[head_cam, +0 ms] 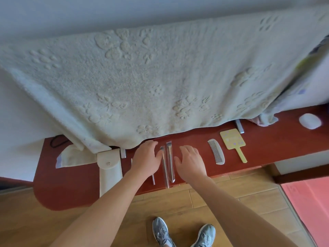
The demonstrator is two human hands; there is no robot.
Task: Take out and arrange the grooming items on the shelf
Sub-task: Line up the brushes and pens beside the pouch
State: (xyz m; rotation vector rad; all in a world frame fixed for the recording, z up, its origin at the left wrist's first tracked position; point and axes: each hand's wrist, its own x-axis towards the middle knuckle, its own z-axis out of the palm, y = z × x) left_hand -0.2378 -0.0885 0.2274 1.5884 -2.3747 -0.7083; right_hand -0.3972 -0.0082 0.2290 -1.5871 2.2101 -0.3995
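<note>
At frame centre, on shelf [267,139], two brushes [170,163] lying between left grip [146,157] and right grip [191,162], both open, fingers spread, holding nothing. Handle ends right at front edge; risk of nudging them off onto floor [231,202].

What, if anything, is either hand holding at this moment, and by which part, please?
Nothing is held. The left hand and right hand are open with straight fingers, flanking the two sleeved brushes on the shelf.

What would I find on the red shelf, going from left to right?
cream pouch → left hand → two wrapped brushes → right hand → comb → yellow hand mirror → white oval object
</note>
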